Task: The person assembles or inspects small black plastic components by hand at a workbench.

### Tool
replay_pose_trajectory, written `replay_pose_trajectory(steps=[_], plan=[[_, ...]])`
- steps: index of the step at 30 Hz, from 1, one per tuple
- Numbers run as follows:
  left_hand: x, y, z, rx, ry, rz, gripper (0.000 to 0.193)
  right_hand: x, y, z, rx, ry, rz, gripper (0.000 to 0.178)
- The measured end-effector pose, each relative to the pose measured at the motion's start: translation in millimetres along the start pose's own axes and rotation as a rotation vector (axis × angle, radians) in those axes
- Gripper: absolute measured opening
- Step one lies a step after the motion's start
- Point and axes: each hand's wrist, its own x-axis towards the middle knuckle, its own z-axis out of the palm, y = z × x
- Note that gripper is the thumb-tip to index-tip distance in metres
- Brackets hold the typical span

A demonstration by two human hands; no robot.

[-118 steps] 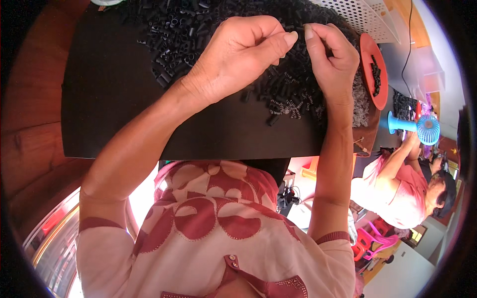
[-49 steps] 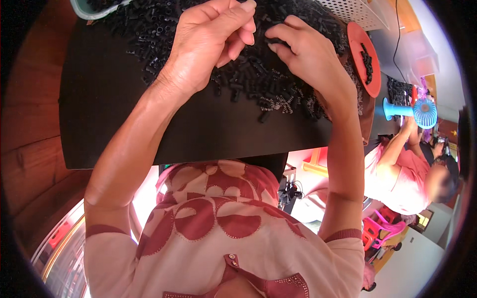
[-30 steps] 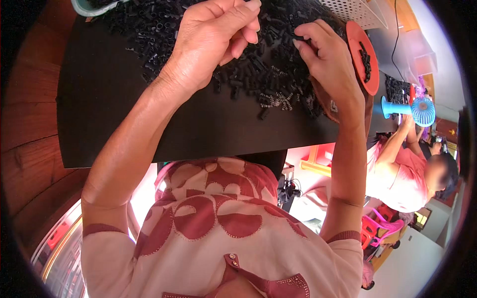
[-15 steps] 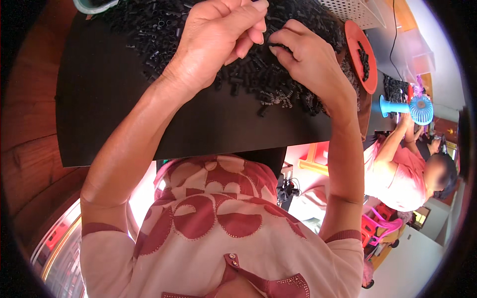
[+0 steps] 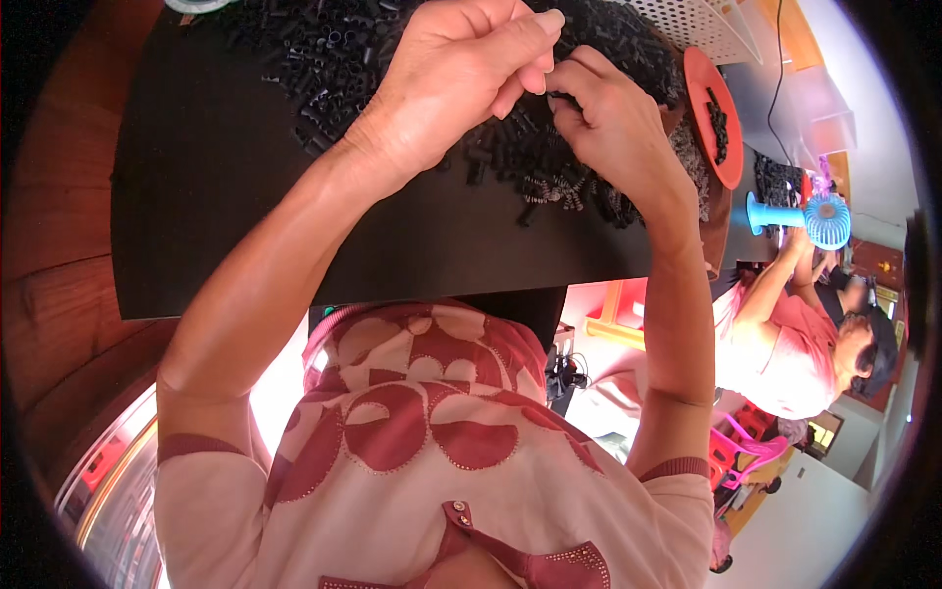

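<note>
Driving remotely, clock centred on the head view: my left hand [image 5: 481, 69] at 12, thumb pressed to curled forefinger, can't tell if anything's pinched. Right hand [image 5: 613, 108] at 1, close beside it, thumb and forefinger curled near each other, darkness between; can't separate a piece from the pile behind. Short black tubes [image 5: 334, 59] heaped from 11 to 1 around and below both hands, long axes every which way, some at 11 showing open ends. Loose tube [image 5: 525, 214] at 1, near edge of heap, long axis about 1-to-7. Coil springs [image 5: 561, 193] just beyond it. Dark table [image 5: 226, 196] underneath. Oval orange dish [image 5: 698, 80] at 2, long axis roughly 12-to-6, black pieces [image 5: 717, 126] in it. White perforated basket [image 5: 697, 25] at 1. Blue fan [image 5: 827, 222] and co-worker's pink shirt [image 5: 805, 339] near 3
</note>
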Motion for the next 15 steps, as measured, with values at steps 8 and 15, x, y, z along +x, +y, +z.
replay_pose_trajectory(steps=[8,15], plan=[[-5,7,2,-0.1,-0.001,-0.209,0.034,1,2,-2,0.166,0.222,0.002,0.016],[-7,9,5,0.124,0.028,-0.185,0.032,11,-5,6,0.524,0.497,-0.009,0.009]])
